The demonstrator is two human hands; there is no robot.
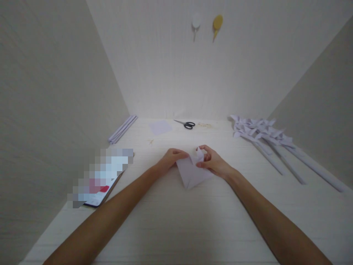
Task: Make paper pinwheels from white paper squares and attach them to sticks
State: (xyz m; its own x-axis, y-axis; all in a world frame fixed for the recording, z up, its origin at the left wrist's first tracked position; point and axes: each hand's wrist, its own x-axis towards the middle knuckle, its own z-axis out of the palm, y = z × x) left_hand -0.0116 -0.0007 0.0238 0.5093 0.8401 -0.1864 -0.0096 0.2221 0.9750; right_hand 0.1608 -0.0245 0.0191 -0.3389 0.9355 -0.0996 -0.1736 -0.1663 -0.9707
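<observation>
A white square of paper (191,173) lies on the white table (176,221) in front of me, one corner pointing toward me. My left hand (171,159) presses its left edge, fingers curled over the paper. My right hand (212,161) pinches a flap at the paper's top corner, lifting and folding it up. Both hands are closed on the same sheet.
Black-handled scissors (186,124) and a small paper square (160,127) lie at the back. Rolled paper sticks (122,129) rest at the left wall. Several paper pinwheels on sticks (264,138) lie at the right. A blurred phone (99,180) sits at the left. Two hooks (206,24) hang on the wall.
</observation>
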